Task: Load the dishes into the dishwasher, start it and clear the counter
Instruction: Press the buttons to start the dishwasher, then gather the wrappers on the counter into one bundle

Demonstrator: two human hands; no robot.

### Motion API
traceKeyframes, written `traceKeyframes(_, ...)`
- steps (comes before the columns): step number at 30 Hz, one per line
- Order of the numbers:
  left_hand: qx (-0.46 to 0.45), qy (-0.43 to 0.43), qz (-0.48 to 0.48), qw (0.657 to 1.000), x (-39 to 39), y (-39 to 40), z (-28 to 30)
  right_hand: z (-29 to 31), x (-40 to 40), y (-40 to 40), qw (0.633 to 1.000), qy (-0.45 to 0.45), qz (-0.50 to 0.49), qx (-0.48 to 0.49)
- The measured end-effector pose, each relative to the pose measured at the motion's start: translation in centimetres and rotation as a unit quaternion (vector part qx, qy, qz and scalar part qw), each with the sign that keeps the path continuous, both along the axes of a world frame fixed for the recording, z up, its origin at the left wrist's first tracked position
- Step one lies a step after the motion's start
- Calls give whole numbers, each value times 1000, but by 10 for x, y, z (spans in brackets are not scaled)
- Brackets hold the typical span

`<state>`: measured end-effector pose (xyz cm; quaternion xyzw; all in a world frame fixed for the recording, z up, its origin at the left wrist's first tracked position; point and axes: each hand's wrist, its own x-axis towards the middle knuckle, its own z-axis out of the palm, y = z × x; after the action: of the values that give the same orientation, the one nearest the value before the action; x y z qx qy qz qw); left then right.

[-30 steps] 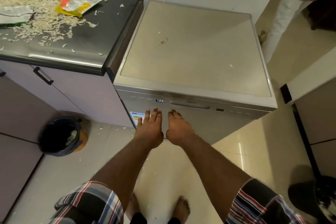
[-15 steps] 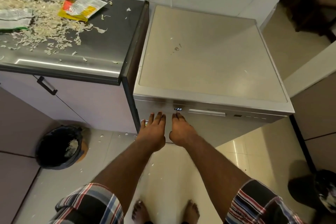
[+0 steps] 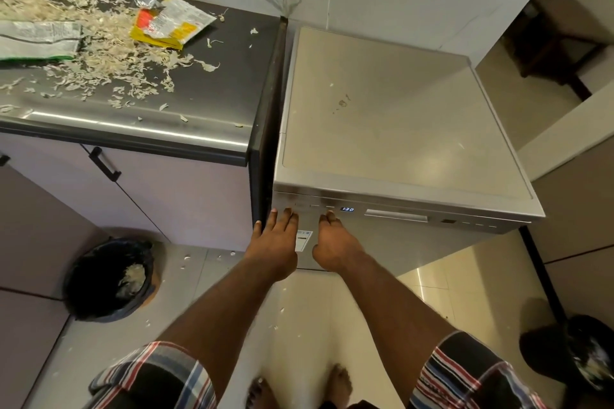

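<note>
Clear dishwasher top; littered counter alongside.

Dishwasher stands just right of the tabletop; wrappers and peelings lie on the tabletop; bin on floor, left.

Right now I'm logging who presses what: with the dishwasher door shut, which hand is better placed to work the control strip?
Probably the right hand: its fingertips sit just under the buttons beside the lit display. The left hand lies nearer the dishwasher corner.
</note>
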<state>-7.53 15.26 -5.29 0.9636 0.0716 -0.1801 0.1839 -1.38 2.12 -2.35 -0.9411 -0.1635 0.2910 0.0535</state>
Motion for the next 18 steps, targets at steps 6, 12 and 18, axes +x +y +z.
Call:
traceKeyframes(6, 6, -10, 17, 1000, -13, 21, 2, 4, -10, 26, 999, -4, 31, 22)
traceKeyframes(12, 1, -44, 44, 998, -22, 49, 12, 20, -23, 61, 990, -41, 96, 91)
traceKeyframes(18, 31, -80, 106, 991, -22, 93, 42, 28, -21, 115, 970, -109, 176, 129)
